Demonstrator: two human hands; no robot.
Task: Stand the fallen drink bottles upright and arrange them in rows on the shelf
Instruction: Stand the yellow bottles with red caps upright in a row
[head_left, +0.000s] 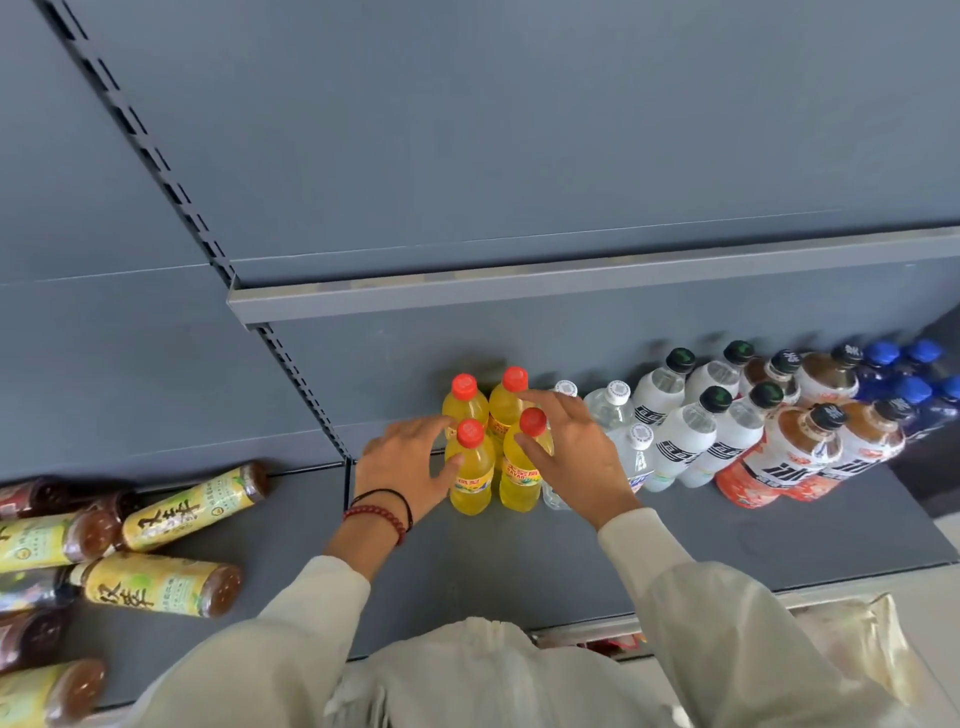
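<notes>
Four yellow drink bottles with red caps stand upright in a two-by-two block on the grey shelf (519, 566). My left hand (410, 462) rests against the block's left side, its thumb touching the front-left yellow bottle (471, 475) and its fingers stretched toward the back-left one (464, 402). From the right, my right hand (576, 452) lays its thumb on the front-right yellow bottle (519, 486) and reaches its straight fingers to the back-right one (505, 405). Several tea bottles lie fallen at the left, among them one (192, 506) near the back and another (156, 584) nearer me.
Upright rows stand right of the yellow block: clear water bottles (613, 405), white bottles with black caps (680, 441), brown drinks with orange labels (789, 452), blue bottles (914, 389). An upper shelf edge (571, 291) overhangs. A pale bag (852, 639) sits below right.
</notes>
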